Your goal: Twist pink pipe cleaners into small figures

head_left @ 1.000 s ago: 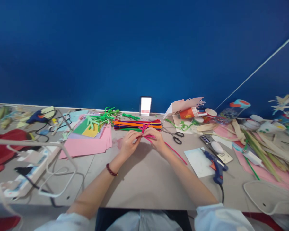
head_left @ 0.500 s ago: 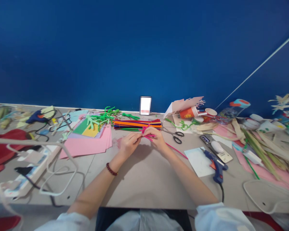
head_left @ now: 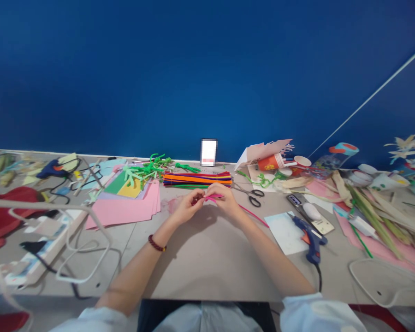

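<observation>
Both hands meet above the middle of the table, pinching a bent pink pipe cleaner (head_left: 213, 197). My left hand (head_left: 188, 206) closes on its left end with thumb and forefinger. My right hand (head_left: 224, 202) grips it from the right, its fingers bent over the folded part, which they partly hide. A long pink tail runs out past the right wrist toward a pale blue sheet (head_left: 285, 233). Just behind the hands lies a bundle of coloured pipe cleaners (head_left: 197, 178), orange, purple, red and green.
Scissors (head_left: 254, 197) lie right of the bundle. Farther right are a blue glue gun (head_left: 311, 237), a phone (head_left: 294, 199) and paper cups (head_left: 273, 161). At left sit pink paper sheets (head_left: 124, 212), green pipe-cleaner shapes (head_left: 155, 164) and a power strip (head_left: 48, 249) with cables. A blurred screen (head_left: 209, 152) stands behind.
My left hand has turned slightly and its fingers have curled more. The pink loop that stood up between the hands is no longer visible. The right hand has barely moved.
</observation>
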